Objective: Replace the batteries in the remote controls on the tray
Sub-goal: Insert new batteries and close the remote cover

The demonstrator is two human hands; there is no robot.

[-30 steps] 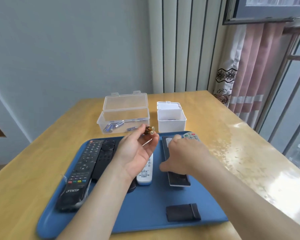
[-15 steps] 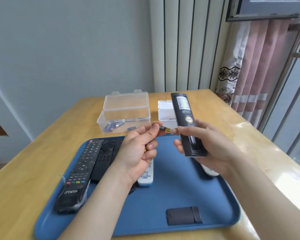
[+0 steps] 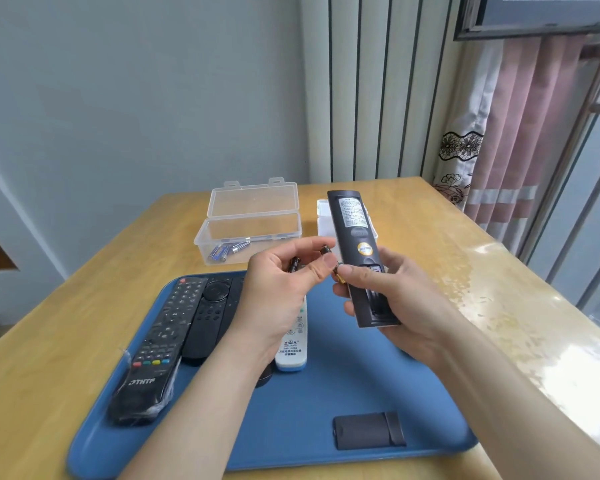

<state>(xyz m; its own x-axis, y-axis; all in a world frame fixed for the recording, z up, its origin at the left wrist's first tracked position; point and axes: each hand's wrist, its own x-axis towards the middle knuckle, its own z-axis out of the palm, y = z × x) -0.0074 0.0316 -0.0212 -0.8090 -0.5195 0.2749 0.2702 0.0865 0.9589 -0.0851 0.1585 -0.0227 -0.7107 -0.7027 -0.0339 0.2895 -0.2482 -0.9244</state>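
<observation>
Nearest, a detached battery cover (image 3: pixel 368 430) lies on the blue tray (image 3: pixel 326 386). Above, the right hand (image 3: pixel 409 306) wraps its grip round the black remote (image 3: pixel 355 233), back up, bay open; the left hand (image 3: pixel 281 292) pinches dark batteries (image 3: pixel 294 264) beside it. Judged step: loading cells; next calls for aligning polarity. Beyond, a clear box (image 3: pixel 253 233) holds blue batteries (image 3: pixel 222 251).

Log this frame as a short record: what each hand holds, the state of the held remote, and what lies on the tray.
left hand: holds batteries in curled fingers
right hand: grips black remote, back facing up, above the tray
battery compartment: cover off; contents unclear
tray: blue; carries battery cover, THTF remote, white remote
clear box: lid open, blue batteries inside
</observation>
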